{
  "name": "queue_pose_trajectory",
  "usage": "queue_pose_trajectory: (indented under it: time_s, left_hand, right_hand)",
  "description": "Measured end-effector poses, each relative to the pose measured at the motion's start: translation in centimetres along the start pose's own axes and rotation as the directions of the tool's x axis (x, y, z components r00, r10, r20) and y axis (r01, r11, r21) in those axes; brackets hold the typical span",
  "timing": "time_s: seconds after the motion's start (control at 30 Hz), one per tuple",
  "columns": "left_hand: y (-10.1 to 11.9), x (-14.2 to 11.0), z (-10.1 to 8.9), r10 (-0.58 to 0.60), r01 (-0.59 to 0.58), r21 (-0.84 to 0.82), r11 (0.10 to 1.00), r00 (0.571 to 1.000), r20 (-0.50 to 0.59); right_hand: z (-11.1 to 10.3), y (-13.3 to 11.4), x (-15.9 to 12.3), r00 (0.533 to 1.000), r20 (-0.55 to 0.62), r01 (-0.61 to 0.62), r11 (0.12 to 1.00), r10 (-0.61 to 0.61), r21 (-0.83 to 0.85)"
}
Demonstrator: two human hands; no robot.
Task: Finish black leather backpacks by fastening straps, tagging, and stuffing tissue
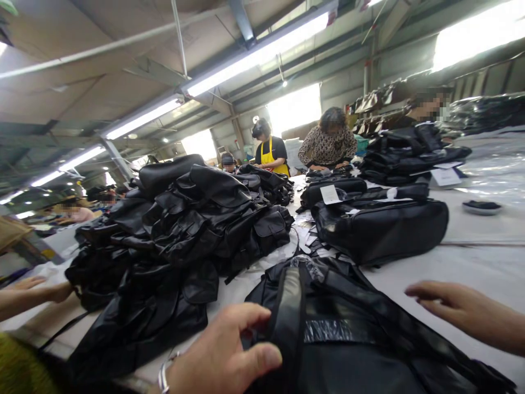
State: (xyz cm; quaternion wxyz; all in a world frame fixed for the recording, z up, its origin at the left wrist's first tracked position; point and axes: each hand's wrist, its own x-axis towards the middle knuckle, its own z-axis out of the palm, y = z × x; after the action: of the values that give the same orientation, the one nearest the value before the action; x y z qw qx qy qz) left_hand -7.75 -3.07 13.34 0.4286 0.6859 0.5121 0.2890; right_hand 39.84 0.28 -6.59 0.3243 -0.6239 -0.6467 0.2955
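A black backpack (pixel 340 361) lies on the table in front of me, its shoulder straps facing up and a strip of clear plastic across its back. At its left side, my left hand (pixel 225 350), with a silver bracelet at the wrist, pinches the padded shoulder strap (pixel 289 312) between thumb and fingers; the lower fingers are partly hidden. Over the table to the right of the backpack, my right hand (pixel 463 309) is held apart from it, fingers stretched out and slightly blurred, with nothing in them.
A tall heap of black bags (pixel 176 219) rises on the left, where another person's hands (pixel 36 293) reach in. Beyond my backpack lie paper tags (pixel 307 238) and a stuffed black bag (pixel 381 230). More bags are stacked at the back right. Several people work across the table.
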Motion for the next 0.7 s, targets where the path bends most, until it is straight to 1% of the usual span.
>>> queue_pose_trajectory:
  time_s: [0.07, 0.1, 0.13, 0.17, 0.2, 0.27, 0.3, 0.37, 0.4, 0.43, 0.47, 0.5, 0.57, 0.63, 0.7]
  left_hand:
    - [0.4, 2.6, -0.2, 0.049, -0.049, 0.173, 0.984, 0.999, 0.004]
    - [0.7, 4.1, -0.1, 0.062, -0.065, 0.219, 0.973, 0.998, 0.022]
    - [0.9, 5.8, 0.2, 0.079, -0.087, 0.243, 0.966, 0.996, 0.044]
    - [1.1, 7.7, 0.7, 0.098, -0.113, 0.264, 0.958, 0.993, 0.068]
    - [1.1, 9.7, 1.3, 0.117, -0.141, 0.296, 0.945, 0.988, 0.098]
    - [0.9, 14.3, 2.6, 0.135, -0.186, 0.423, 0.887, 0.980, 0.148]
    - [0.5, 16.7, 3.2, 0.134, -0.209, 0.511, 0.834, 0.975, 0.179]
    - [-0.6, 21.8, 4.6, 0.120, -0.259, 0.698, 0.668, 0.963, 0.242]
    - [-1.3, 24.4, 5.3, 0.109, -0.266, 0.739, 0.619, 0.961, 0.255]
    - [-2.0, 26.8, 6.0, 0.092, -0.267, 0.766, 0.585, 0.960, 0.264]
    - [-2.8, 29.2, 6.7, 0.074, -0.266, 0.792, 0.549, 0.960, 0.271]
    - [-3.5, 31.3, 7.5, 0.056, -0.265, 0.815, 0.515, 0.959, 0.277]
    - [-5.0, 34.8, 8.9, 0.018, -0.281, 0.856, 0.433, 0.953, 0.303]
    - [-6.3, 37.3, 10.4, -0.026, -0.316, 0.882, 0.351, 0.938, 0.346]
    - [-7.6, 39.0, 11.6, -0.081, -0.348, 0.896, 0.274, 0.920, 0.382]
  right_hand:
    - [0.2, -4.0, 3.2, 0.996, 0.038, 0.079, 0.996, -0.081, 0.048]
    - [0.9, -5.7, 4.8, 0.992, 0.049, 0.113, 0.989, -0.119, 0.097]
    - [1.9, -6.8, 6.1, 0.986, 0.077, 0.135, 0.978, -0.148, 0.156]
    - [3.2, -7.4, 7.3, 0.979, 0.117, 0.140, 0.965, -0.169, 0.220]
    - [4.6, -7.5, 8.4, 0.971, 0.160, 0.128, 0.952, -0.177, 0.279]
    - [7.4, -6.2, 9.7, 0.948, 0.251, 0.087, 0.918, -0.196, 0.387]
    - [8.7, -5.1, 10.1, 0.949, 0.253, 0.058, 0.891, -0.190, 0.451]
    - [10.6, -2.6, 10.5, 0.968, 0.209, -0.015, 0.800, -0.139, 0.600]
    - [11.1, -1.6, 10.5, 0.978, 0.181, -0.043, 0.756, -0.100, 0.653]
    - [11.4, -0.8, 10.5, 0.983, 0.166, -0.060, 0.733, -0.072, 0.677]
    - [11.6, -0.4, 10.4, 0.985, 0.157, -0.059, 0.740, -0.064, 0.670]
    - [11.7, -0.2, 10.4, 0.985, 0.153, -0.032, 0.772, -0.085, 0.634]
    - [11.6, -0.5, 10.4, 0.971, 0.147, 0.086, 0.848, -0.190, 0.524]
    - [11.6, -1.1, 10.5, 0.947, 0.121, 0.216, 0.870, -0.297, 0.444]
    - [11.7, -1.5, 10.6, 0.933, 0.102, 0.275, 0.868, -0.344, 0.412]
